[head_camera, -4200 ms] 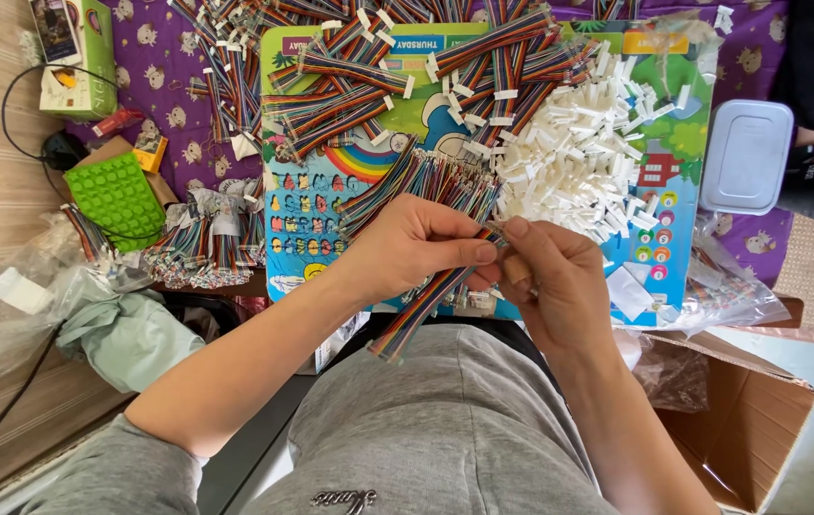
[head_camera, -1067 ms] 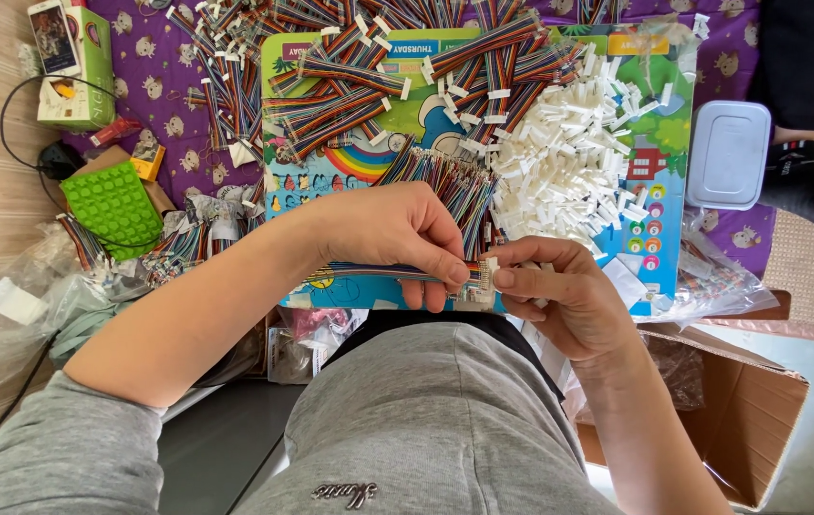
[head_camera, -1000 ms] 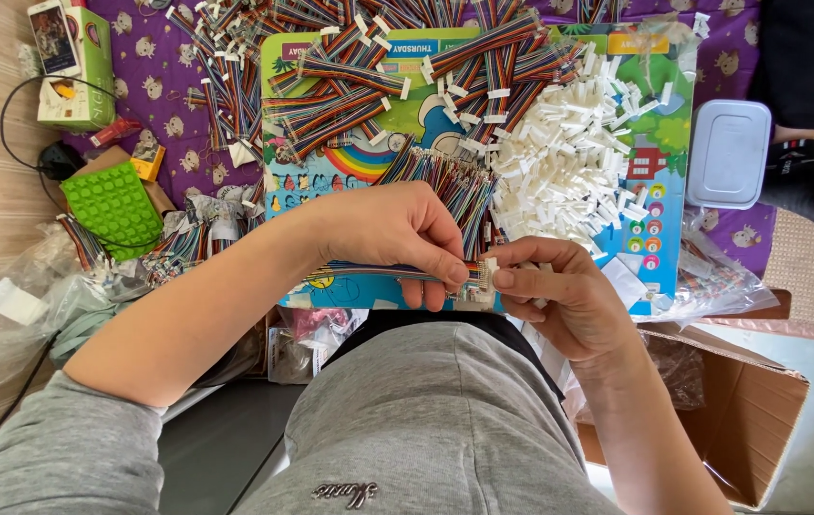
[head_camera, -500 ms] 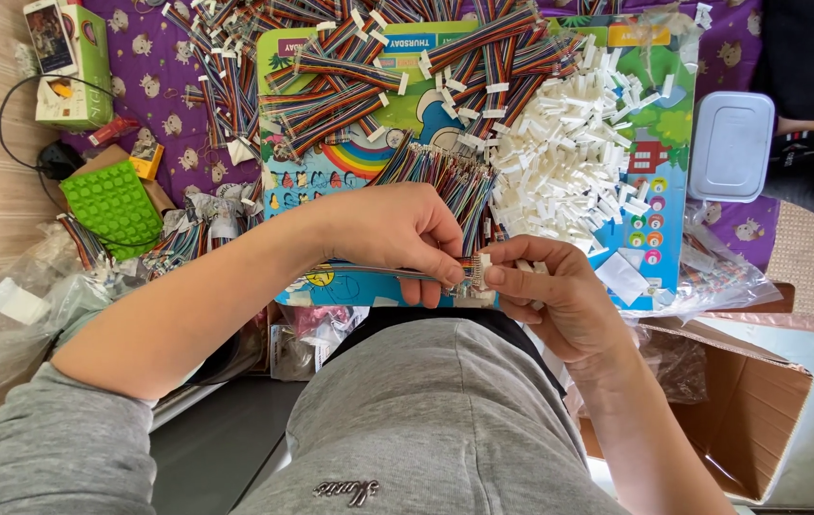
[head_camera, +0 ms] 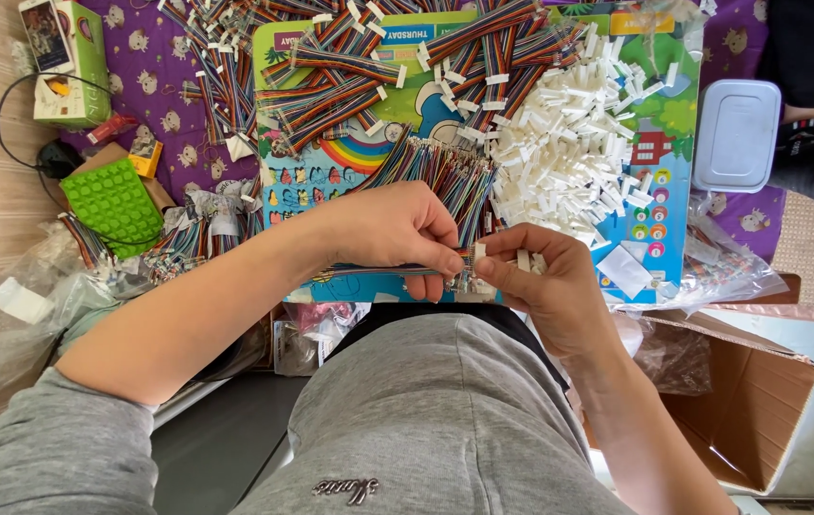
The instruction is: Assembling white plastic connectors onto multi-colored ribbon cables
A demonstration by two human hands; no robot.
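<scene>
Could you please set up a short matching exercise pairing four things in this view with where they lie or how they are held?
Things:
1. Striped ribbon cable
2. White connector pile
3. Grey lidded box
4. Green studded mat

Places or states:
A. far right, on the purple cloth
B. pinched in the left hand, its end meeting the right hand
C. left side, beside clear plastic bags
D. heaped on the colourful board, above the right hand

Pairs: 1-B, 2-D, 3-A, 4-C

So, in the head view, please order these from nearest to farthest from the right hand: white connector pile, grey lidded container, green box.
From the right hand:
1. White connector pile, just beyond it.
2. Grey lidded container, far right.
3. Green box, far-left corner.
</scene>
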